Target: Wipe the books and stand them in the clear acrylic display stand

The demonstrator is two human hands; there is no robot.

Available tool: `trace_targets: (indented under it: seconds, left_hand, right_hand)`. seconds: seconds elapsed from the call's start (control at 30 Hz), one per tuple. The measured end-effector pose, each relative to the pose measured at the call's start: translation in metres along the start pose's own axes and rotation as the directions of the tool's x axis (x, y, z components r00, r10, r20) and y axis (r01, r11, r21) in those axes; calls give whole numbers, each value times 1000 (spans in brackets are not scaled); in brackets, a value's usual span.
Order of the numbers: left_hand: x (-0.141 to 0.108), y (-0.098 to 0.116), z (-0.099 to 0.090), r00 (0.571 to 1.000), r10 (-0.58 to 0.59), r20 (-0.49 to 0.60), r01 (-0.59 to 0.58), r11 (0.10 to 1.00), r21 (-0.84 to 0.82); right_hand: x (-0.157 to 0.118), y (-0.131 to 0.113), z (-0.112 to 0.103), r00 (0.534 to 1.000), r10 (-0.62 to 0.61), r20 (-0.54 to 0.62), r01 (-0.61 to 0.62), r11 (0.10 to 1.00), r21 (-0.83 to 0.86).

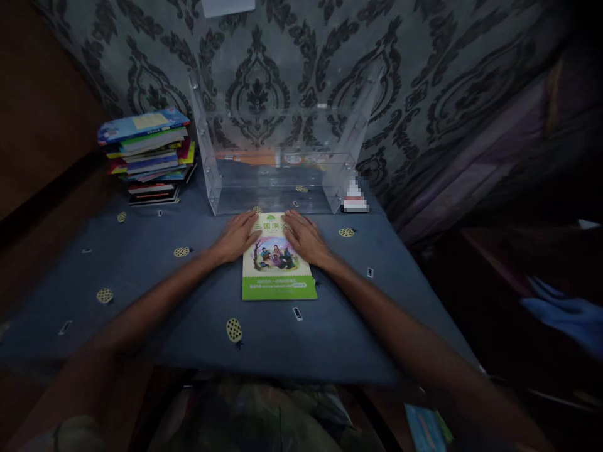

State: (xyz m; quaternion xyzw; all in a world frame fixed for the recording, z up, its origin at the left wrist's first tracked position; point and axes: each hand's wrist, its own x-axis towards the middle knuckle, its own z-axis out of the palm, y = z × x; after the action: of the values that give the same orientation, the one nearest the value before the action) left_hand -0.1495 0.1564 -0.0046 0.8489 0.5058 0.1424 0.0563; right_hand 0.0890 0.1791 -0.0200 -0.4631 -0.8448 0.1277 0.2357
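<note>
A book with a cream and green cover lies flat in the middle of the table, its picture of seated figures facing up. My left hand rests on its upper left edge, fingers stretched out. On the upper right edge lies my right hand, its fingers also extended and flat. Neither hand grips the book. Just beyond my fingertips stands a clear acrylic rack with tiered shelves.
A tall, uneven stack of books stands at the back left. Right of the rack is a small blurred-out white object. A blue patterned cloth covers the table. Patterned wallpaper rises behind, and a blue cloth item lies off to the right.
</note>
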Motion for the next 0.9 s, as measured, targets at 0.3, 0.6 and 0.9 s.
trace_targets:
  seconds: [0.3, 0.6, 0.9]
  left_hand:
    - [-45, 22, -10, 988, 73, 139, -71, 997, -20]
    - [-102, 65, -15, 949, 267, 167, -260, 964, -63]
    - [-102, 64, -15, 955, 232, 187, -206, 967, -149]
  right_hand:
    - [-2, -7, -3, 999, 21, 25, -20, 999, -46]
    - [-12, -16, -6, 999, 53, 6, -53, 995, -80]
    - [-78, -45, -6, 999, 46, 13, -45, 993, -111]
